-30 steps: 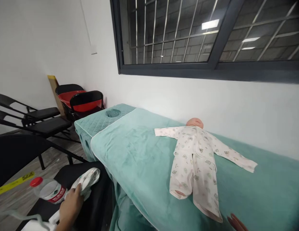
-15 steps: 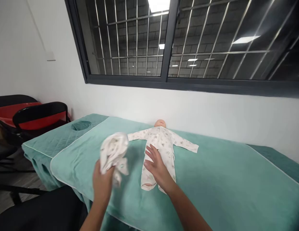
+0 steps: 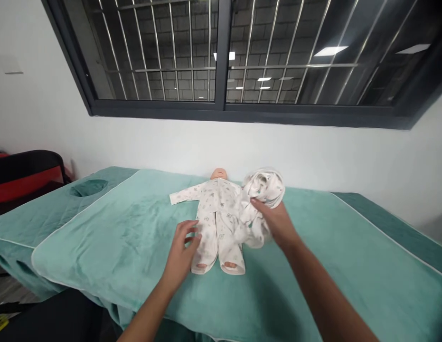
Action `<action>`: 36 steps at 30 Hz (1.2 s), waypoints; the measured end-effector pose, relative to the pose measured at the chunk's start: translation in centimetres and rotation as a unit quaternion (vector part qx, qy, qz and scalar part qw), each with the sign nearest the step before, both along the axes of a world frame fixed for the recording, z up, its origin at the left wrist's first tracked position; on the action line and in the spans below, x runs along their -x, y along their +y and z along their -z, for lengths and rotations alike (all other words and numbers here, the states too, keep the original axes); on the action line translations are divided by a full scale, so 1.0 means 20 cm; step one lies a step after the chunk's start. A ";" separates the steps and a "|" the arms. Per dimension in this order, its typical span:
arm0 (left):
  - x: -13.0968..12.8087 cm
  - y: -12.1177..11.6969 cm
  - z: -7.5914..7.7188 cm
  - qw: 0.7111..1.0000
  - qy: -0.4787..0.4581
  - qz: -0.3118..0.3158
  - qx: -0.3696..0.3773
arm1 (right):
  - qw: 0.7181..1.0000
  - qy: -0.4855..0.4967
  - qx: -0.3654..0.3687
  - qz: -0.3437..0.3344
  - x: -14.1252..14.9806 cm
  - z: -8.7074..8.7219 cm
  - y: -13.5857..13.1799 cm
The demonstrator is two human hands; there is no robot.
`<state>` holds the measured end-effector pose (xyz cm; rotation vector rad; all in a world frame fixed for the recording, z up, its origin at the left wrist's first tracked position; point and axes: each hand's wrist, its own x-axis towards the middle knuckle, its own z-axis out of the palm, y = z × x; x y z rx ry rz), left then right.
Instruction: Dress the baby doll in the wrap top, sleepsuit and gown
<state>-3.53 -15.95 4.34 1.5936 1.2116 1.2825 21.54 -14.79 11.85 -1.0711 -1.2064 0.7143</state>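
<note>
A baby doll [image 3: 219,174] lies on its back, dressed in a white patterned long-sleeved top [image 3: 213,194] and matching trousers [image 3: 206,235]. My right hand [image 3: 276,221] grips a bunched white patterned baby garment [image 3: 265,185], whose exact kind I cannot make out. It hangs over the doll's arm and side on the right, hiding that sleeve. Beside the left trouser leg, my left hand [image 3: 183,249] has its fingers curved and apart, with nothing in them; whether the fingertips touch the cloth I cannot tell.
A teal towel-like cover [image 3: 117,228] is spread over a massage bed with a face hole [image 3: 88,187] at its left end. Behind it stand a white wall [image 3: 164,147] and a barred window [image 3: 221,111]. Red and black chairs [image 3: 26,175] are at the left.
The bunched garment has passed from my left hand to my right and moved rightward across the doll. My left hand is now free near the trousers. The view has turned right.
</note>
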 end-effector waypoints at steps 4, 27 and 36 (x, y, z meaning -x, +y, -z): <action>0.02 0.15 0.05 0.997 -0.008 -0.072 0.035 | 0.955 -0.234 0.134 0.122 -0.28 0.15 0.05; -0.42 1.36 0.07 0.974 0.156 0.084 -0.140 | 0.931 -0.324 0.130 0.107 0.12 0.33 1.24; -0.44 1.35 0.04 0.960 0.240 0.069 -0.123 | 0.947 -0.286 0.116 0.093 0.05 0.38 1.27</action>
